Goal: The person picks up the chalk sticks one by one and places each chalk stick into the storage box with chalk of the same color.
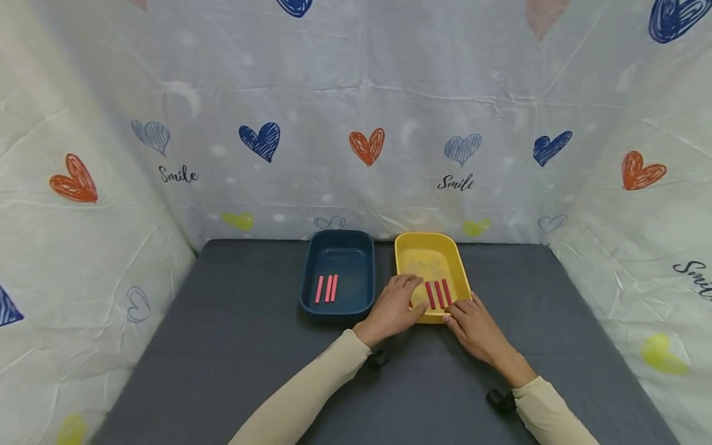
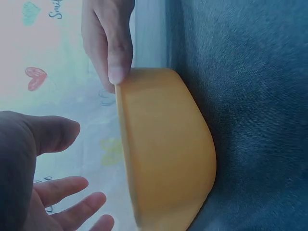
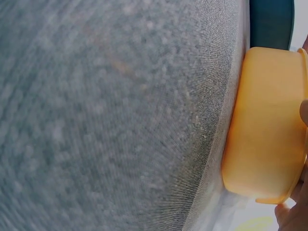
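Side by side stand a dark blue tray point(image 1: 364, 259) and a yellow tray point(image 1: 461, 272). Slim pink sticks point(image 1: 329, 288) lie in the blue one, and darker red sticks point(image 1: 437, 295) lie in the yellow one. My left hand point(image 1: 394, 306) reaches over the yellow tray's near left corner; in the left wrist view its thumb and fingers point(image 2: 77, 207) are spread with nothing visible between them. A bit of red shows beside that hand, mostly hidden. At the near right corner my right hand point(image 1: 475, 327) pinches the yellow rim, thumb outside and fingers over the edge.
Both trays rest near the back edge of a grey cloth-covered table point(image 1: 250, 371). Behind and at both sides hangs a white curtain point(image 1: 311, 185) printed with hearts. A dark wrist mount point(image 1: 500, 402) sits under the right sleeve.
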Demonstrator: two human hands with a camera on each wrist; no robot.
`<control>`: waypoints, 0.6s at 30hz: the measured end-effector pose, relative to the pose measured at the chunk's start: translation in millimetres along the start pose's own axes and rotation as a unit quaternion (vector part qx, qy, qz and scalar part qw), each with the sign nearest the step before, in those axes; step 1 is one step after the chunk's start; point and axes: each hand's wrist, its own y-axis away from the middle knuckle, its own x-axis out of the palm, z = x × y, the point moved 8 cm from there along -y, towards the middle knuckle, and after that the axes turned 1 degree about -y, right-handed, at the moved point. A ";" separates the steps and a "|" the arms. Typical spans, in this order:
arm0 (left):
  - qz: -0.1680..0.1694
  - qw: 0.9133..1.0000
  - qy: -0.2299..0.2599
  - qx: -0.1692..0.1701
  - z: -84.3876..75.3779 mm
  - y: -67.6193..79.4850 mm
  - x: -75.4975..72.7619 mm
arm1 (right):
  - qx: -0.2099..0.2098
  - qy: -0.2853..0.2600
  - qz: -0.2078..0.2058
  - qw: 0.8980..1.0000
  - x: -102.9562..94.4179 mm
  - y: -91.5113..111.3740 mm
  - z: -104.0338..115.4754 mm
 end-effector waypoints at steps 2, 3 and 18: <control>-0.002 1.000 0.001 0.011 -1.5 5.9 -2.5 | 0.000 -0.001 -0.001 1.000 -0.3 -0.2 0.1; -0.003 1.000 0.001 0.015 -2.0 8.7 -3.5 | 0.000 -0.001 -0.002 1.000 -0.3 -0.4 0.1; -0.013 0.999 -0.017 0.037 -4.9 45.8 -19.0 | -0.003 0.003 0.003 1.000 0.3 0.0 -0.6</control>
